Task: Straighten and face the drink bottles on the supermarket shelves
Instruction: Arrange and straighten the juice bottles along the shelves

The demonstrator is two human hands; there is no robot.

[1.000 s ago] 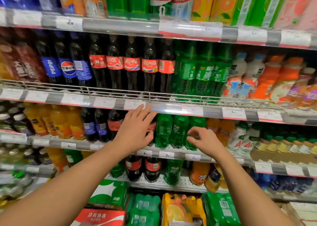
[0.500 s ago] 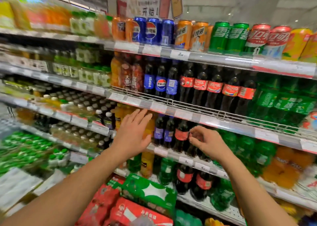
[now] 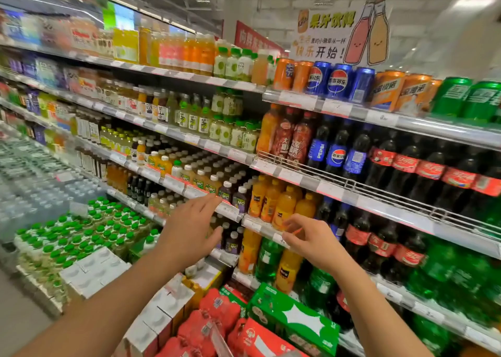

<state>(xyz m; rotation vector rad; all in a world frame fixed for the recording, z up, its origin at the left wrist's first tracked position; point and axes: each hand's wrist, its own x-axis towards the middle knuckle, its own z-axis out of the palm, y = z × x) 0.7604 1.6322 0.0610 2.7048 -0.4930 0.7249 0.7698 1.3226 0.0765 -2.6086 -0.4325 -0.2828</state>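
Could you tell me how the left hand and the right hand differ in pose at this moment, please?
The left hand is spread, fingers straight and reaching toward the dark NFC juice bottles; the right hand has its fingers curled as if pinching, beside the orange drink bottles. The left hand sits slightly higher and further left along the shelf edge; the right is lower. Neither plainly holds a bottle.

You're in a supermarket drinks aisle: tiered shelves (image 3: 336, 191) with price-tag rails, packed bottles, a hanging juice sign (image 3: 343, 32) overhead.
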